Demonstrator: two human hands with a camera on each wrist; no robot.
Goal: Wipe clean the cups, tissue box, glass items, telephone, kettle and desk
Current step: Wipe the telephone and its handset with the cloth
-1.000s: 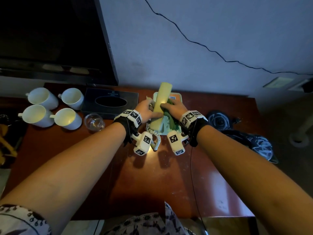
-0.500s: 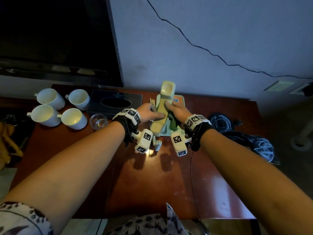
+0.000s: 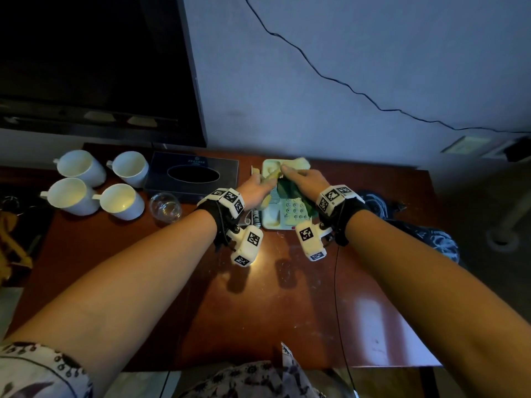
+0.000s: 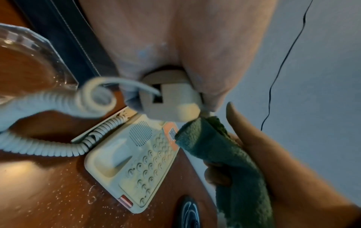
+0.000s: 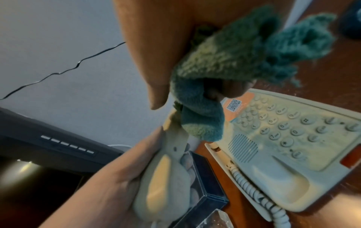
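The handset (image 5: 162, 182) was off its cradle, just above the phone base (image 3: 283, 209) at the back of the bench (image 3: 287, 311). My left hand (image 3: 254, 188) was clamped round it; my right hand (image 3: 306, 179) had the green cloth (image 4: 220, 152) bunched in curled fingers, touching the handset's end. I judged it best to steady the handset and draw the cloth along its length. The cups (image 3: 94, 183), tissue box (image 3: 192, 175) and glass (image 3: 166, 208) sat left of the base.
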